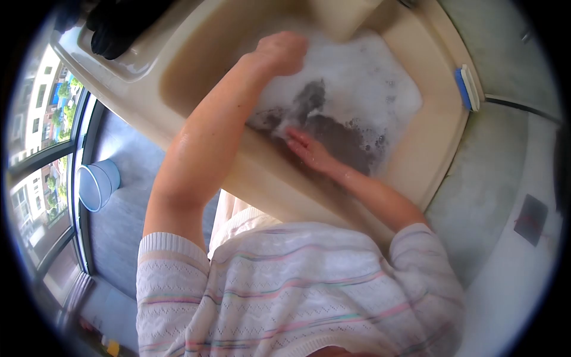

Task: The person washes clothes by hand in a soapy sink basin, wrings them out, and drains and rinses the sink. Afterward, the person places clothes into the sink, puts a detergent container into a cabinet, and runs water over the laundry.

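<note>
A beige sink basin holds water under a thick layer of white foam. My left hand is over the foam near the far side, its fingers curled closed. What they hold, if anything, is hidden. Closer to my body, my right hand is low at the near wall, wet, with its fingers stretched out and foam at the tips. Beside it the foam parts around a patch of dark grey water. Whether cloth lies below the surface, I cannot tell.
A brush with blue bristles rests on the right rim. Black items lie at the upper left, on the basin's side ledge. A light blue bucket stands on the grey floor by the windows.
</note>
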`<action>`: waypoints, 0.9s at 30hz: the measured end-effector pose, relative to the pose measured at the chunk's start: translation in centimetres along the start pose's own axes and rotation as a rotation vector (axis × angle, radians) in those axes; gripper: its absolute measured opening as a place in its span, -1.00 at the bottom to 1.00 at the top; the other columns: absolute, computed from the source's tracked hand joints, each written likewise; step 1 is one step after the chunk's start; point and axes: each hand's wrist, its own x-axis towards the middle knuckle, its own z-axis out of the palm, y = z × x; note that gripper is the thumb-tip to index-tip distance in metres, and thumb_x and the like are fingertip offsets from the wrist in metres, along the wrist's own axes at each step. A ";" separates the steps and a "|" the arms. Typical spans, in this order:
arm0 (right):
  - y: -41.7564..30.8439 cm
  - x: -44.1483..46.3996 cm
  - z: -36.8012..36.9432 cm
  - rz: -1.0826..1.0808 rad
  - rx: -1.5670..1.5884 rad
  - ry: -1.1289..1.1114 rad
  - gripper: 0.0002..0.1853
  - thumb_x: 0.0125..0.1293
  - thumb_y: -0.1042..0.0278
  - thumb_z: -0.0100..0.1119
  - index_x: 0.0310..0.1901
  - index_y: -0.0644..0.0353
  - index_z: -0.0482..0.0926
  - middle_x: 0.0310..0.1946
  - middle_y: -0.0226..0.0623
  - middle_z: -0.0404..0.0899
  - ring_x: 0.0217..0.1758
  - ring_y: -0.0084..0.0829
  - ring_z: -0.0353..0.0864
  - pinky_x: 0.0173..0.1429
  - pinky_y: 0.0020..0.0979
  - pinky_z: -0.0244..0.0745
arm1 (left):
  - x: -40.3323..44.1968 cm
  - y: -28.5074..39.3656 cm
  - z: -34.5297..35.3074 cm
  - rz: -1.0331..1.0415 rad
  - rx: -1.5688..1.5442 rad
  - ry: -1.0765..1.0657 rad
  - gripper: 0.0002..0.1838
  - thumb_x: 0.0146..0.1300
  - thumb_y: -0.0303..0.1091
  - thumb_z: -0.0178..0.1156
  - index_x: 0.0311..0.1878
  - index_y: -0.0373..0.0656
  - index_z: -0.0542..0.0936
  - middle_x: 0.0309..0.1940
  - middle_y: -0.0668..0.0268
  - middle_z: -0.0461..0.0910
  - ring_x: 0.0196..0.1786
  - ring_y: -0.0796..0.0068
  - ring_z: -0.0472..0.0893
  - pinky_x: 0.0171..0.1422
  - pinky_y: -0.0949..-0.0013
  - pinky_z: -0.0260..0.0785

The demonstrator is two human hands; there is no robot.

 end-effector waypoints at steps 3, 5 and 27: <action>-1.2 -3.4 1.0 -0.010 0.225 -0.144 -0.52 0.35 0.05 -0.20 0.18 0.19 0.30 0.20 -0.08 0.25 0.25 -0.12 0.23 0.29 -0.31 0.14 | -0.2 0.0 -0.2 -0.008 -0.021 0.000 -0.66 0.06 -0.33 0.08 -0.04 -0.10 0.50 -0.11 0.22 0.54 0.03 0.24 0.48 0.07 0.24 0.34; 2.9 -5.2 0.6 -0.072 0.185 -0.165 -0.51 0.36 0.06 -0.22 0.21 0.18 0.26 0.23 -0.08 0.22 0.26 -0.12 0.22 0.30 -0.32 0.13 | -0.2 0.1 -0.2 -0.003 -0.018 -0.003 -0.67 0.06 -0.33 0.08 -0.05 -0.10 0.51 -0.12 0.22 0.54 0.02 0.23 0.48 0.07 0.24 0.34; 2.7 7.7 -25.6 0.164 -0.517 0.119 -0.67 0.08 0.14 0.09 -0.23 0.21 0.59 -0.36 -0.23 0.61 -0.32 -0.40 0.56 -0.18 -0.37 0.45 | -0.4 -0.2 -0.3 0.011 -0.064 0.028 -0.66 0.03 -0.37 0.06 -0.07 -0.11 0.53 -0.19 0.19 0.56 -0.05 0.21 0.51 0.02 0.23 0.37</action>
